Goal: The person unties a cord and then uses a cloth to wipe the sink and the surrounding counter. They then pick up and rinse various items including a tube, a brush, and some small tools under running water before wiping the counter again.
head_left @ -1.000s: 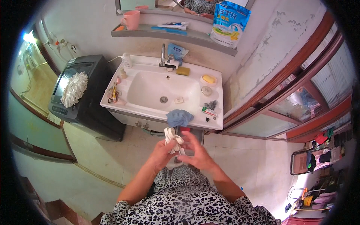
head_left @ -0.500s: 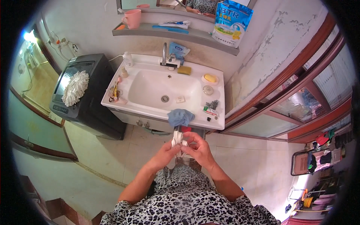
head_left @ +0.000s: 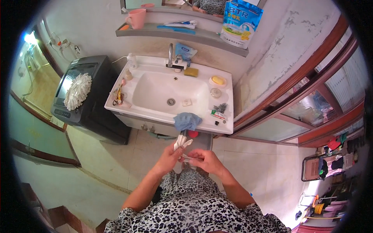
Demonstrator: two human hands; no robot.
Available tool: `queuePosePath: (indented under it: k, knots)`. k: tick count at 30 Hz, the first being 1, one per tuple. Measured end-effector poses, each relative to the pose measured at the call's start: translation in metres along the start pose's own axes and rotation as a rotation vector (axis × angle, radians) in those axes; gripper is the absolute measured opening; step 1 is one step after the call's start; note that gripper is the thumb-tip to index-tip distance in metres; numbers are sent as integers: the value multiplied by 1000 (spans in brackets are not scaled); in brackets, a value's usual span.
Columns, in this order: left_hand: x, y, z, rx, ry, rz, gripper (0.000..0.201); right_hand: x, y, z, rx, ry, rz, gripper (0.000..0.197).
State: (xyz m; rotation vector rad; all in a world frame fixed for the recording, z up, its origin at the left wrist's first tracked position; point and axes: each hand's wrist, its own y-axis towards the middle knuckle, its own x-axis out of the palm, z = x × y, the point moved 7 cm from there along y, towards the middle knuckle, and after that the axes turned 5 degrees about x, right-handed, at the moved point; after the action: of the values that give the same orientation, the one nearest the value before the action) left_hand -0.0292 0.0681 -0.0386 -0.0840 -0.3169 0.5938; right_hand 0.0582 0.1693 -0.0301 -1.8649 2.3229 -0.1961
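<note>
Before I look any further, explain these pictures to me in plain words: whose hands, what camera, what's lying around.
There is no machine at work here, just one person's bare hands. Every picture comes from a camera worn on the head, looking down; its wide lens bends straight edges.

The left hand holds a white bundle. The right hand seems to pinch a thin pale strand beside it.

Ahead is a white sink with a tap. A blue cloth hangs over its front edge; yellow soap sits on the right, a white bottle at the back left. A pink cup stands on the shelf above.
</note>
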Motion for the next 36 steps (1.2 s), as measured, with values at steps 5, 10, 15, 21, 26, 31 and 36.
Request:
queuePosePath:
  k: [5, 10, 15, 21, 26, 31, 36]
  knots:
    - [-8, -8, 4, -87, 314, -17, 25, -18, -12, -20, 115, -467, 192, 17]
    - [8, -14, 13, 135, 708, -161, 33, -5, -23, -73, -378, -790, 175, 13]
    - [34, -17, 10, -13, 1053, -488, 37, -5, -18, -95, -557, -867, 115, 11]
    - [38, -32, 4, 52, 303, -544, 28, -18, 20, -41, -168, -199, -11, 12]
    - [4, -25, -5, -364, -521, -231, 24, -2, 4, -10, -41, -337, 120, 18]
    - [-9, -26, -22, -396, -71, -3, 26, 12, -12, -19, -112, -460, 163, 16]
    - [1, -22, -17, -219, 59, -21, 17, 7, -16, -8, 35, -444, 266, 17]
